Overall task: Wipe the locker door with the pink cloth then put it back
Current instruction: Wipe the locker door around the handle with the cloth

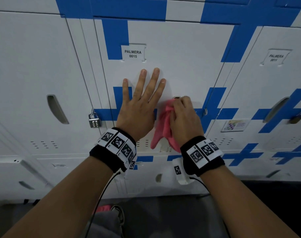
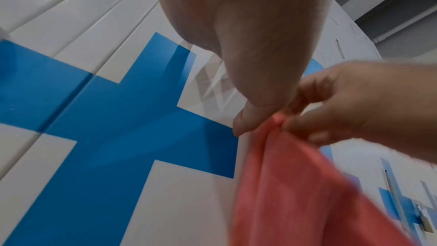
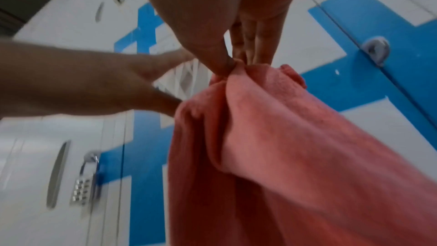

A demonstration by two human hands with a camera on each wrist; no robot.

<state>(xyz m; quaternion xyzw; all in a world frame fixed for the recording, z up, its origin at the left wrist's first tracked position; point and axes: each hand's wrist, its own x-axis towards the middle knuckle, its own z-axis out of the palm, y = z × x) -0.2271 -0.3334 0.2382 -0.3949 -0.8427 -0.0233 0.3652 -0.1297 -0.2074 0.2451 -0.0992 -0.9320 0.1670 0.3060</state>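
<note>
The white locker door (image 1: 180, 54) with blue stripes and the label PALMERA 0015 fills the middle of the head view. My left hand (image 1: 141, 100) lies flat against it, fingers straight and spread. Just to its right, my right hand (image 1: 184, 115) pinches the pink cloth (image 1: 163, 124) at the door's handle slot (image 1: 176, 97). The cloth (image 3: 283, 147) hangs down from the fingertips (image 3: 224, 63) in loose folds; it also shows in the left wrist view, pink cloth (image 2: 295, 184), beside my left thumb (image 2: 248, 119).
A combination padlock (image 1: 94, 120) hangs on the locker to the left. The neighbouring locker on the right carries a label (image 1: 276, 57), a handle slot (image 1: 276, 109) and a padlock (image 1: 299, 116). A lower row of lockers (image 1: 60, 169) runs below, and a shoe (image 1: 118, 213) stands on the dark floor.
</note>
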